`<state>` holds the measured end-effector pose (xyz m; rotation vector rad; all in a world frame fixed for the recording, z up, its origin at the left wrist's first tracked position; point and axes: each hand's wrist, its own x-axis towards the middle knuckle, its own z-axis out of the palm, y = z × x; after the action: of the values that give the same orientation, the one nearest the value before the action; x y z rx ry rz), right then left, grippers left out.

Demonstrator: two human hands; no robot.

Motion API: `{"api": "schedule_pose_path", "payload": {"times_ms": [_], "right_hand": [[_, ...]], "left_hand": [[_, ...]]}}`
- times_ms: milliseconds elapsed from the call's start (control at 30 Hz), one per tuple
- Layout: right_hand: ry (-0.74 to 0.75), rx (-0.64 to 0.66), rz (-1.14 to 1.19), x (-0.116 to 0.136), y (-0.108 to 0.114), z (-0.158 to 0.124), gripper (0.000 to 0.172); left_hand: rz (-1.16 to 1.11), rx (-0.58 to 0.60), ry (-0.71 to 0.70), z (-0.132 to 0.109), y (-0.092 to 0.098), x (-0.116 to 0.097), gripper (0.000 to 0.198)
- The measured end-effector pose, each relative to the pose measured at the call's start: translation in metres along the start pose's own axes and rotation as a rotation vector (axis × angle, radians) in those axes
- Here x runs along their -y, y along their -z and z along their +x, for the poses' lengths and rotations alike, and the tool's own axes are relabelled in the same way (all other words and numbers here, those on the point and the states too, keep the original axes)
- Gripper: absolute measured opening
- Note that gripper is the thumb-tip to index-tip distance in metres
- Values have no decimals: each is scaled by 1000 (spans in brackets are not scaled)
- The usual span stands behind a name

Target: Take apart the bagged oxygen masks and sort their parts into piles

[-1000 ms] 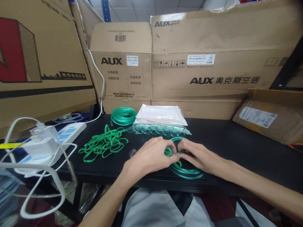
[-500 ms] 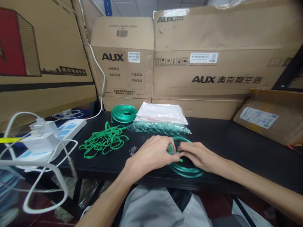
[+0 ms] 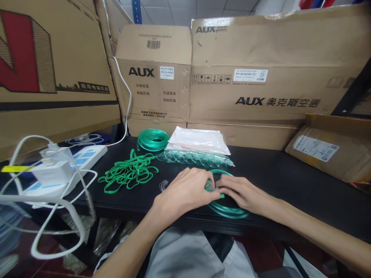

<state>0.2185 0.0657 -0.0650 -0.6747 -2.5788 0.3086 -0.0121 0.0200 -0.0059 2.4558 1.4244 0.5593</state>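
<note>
My left hand [image 3: 194,188] is closed around a green elastic strap [image 3: 208,185], whose flat end sticks out past the fingertips. My right hand [image 3: 242,193] pinches against the left fingertips, and what lies between them is mostly hidden. Beneath both hands, a coil of clear green tubing [image 3: 228,211] rests on the black table. Just behind it lies a row of nested clear green masks [image 3: 198,157]. To the left are a tangled heap of green elastic straps [image 3: 129,172] and some thin metal strips [image 3: 164,186].
A second coil of green tubing [image 3: 153,139] lies beside white plastic packets [image 3: 198,140] at the back. Cardboard boxes [image 3: 249,88] wall off the rear. A small carton [image 3: 319,144] stands right. A power strip [image 3: 87,156] with white cables occupies the left.
The camera view has shifted slightly. Both hands keep nearly the same position over the tubing coil, fingertips together; the green strap end has barely moved.
</note>
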Motion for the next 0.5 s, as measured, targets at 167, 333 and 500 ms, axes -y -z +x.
{"api": "schedule_pose_path", "payload": {"times_ms": [167, 333, 500], "right_hand": [[33, 5, 22, 4, 4, 0, 15], [55, -14, 71, 2, 2, -1, 22], [23, -62, 35, -12, -1, -4, 30]], "left_hand": [[0, 36, 4, 3, -5, 4, 23], [47, 12, -54, 6, -15, 4, 20], [113, -15, -126, -6, -6, -1, 15]]}}
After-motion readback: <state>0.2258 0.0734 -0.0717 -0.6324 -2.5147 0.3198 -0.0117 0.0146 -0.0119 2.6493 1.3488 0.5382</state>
